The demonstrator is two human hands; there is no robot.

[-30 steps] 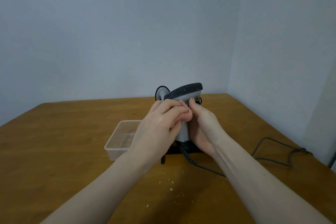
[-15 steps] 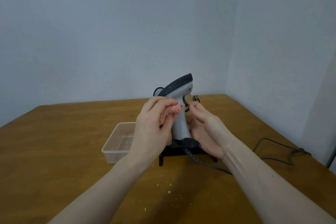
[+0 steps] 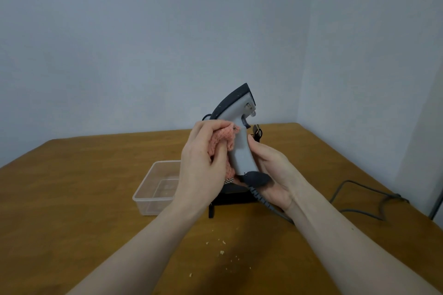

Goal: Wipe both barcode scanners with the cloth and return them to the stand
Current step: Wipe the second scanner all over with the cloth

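Observation:
A grey barcode scanner [image 3: 241, 148] with a dark top is held upright above the table, head tilted up and to the right. My right hand [image 3: 271, 172] grips the lower handle from the right. My left hand [image 3: 203, 165] holds a bunched pink cloth [image 3: 221, 141] against the handle's left side. The black stand [image 3: 230, 196] sits on the table behind my hands, mostly hidden. A dark part of something [image 3: 257, 132] shows behind the scanner; I cannot tell whether it is the second scanner.
A clear plastic tub [image 3: 155, 187] stands on the wooden table [image 3: 84, 187] left of the stand. The scanner's cable [image 3: 354, 199] runs off to the right edge. Crumbs [image 3: 221, 246] lie on the table in front. Walls close the back and right.
The scanner has been tipped from head-level to upright and raised. My left hand with the cloth has slid down from the head onto the handle.

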